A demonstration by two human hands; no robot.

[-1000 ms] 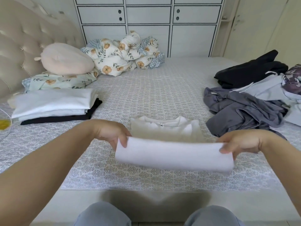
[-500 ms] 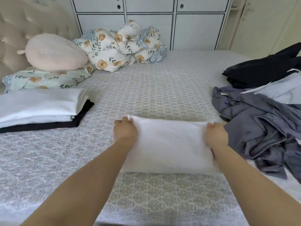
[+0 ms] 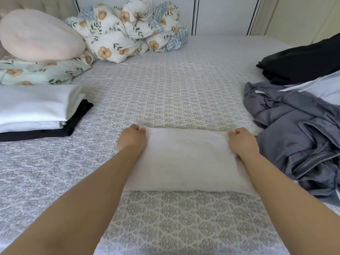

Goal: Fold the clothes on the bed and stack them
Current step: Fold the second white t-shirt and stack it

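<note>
A folded white garment (image 3: 185, 159) lies flat on the patterned bed (image 3: 174, 96) in front of me. My left hand (image 3: 131, 139) grips its far left corner with curled fingers. My right hand (image 3: 241, 142) grips its far right corner the same way. To the left sits a stack of folded clothes (image 3: 35, 109), white pieces on top of a black one. Unfolded clothes lie at the right: a crumpled grey-blue garment (image 3: 298, 137), a pale blue piece (image 3: 323, 89) and a black one (image 3: 301, 61).
A round pink cushion (image 3: 40, 35) rests on a floral pillow (image 3: 40, 72) at the far left. A bunched floral duvet (image 3: 128, 28) lies at the head end. White cabinet doors (image 3: 220, 13) stand behind the bed.
Both hands carried the lifted near half of the white garment forward and laid it over the far half. The garment now lies flat, folded in two, and my view has moved closer.
</note>
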